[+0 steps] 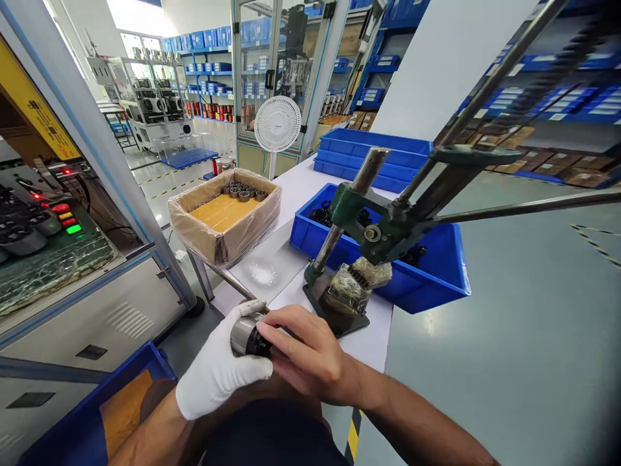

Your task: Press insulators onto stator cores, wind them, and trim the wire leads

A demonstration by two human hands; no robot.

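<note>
1. A white-gloved left hand (213, 372) cups a short steel cylinder (240, 335), thumb below and fingers over the top, closed around its metal side.

2. The bare right hand (310, 353) meets it from the other side, its fingers pinching the cylinder's black end piece (259, 343); the fingertips beneath are partly hidden. The cylinder sits between the two hands, tilted on its side, above the person's lap and just short of the worktable (376, 340).

3. Directly beyond the right hand stands a green hand-lever press (388, 223), its long handle reaching out to the right and its base on the white tabletop.

4. Behind the press, farther from the right hand, a blue bin (427, 290) holds black parts (412, 254), too jumbled to tell apart. Stacked blue trays (402, 152) lie beyond it.

5. Ahead of the left hand, well apart from it, a plastic-wrapped cardboard box (194, 236) carries a cluster of dark metal rings (237, 192) at its far end, with a white fan (277, 124) standing past it.

6. Off to the left hand's outer side, a machine shows a lit green button (74, 229); lower down, near the left forearm, sits another blue bin (63, 417).
</note>
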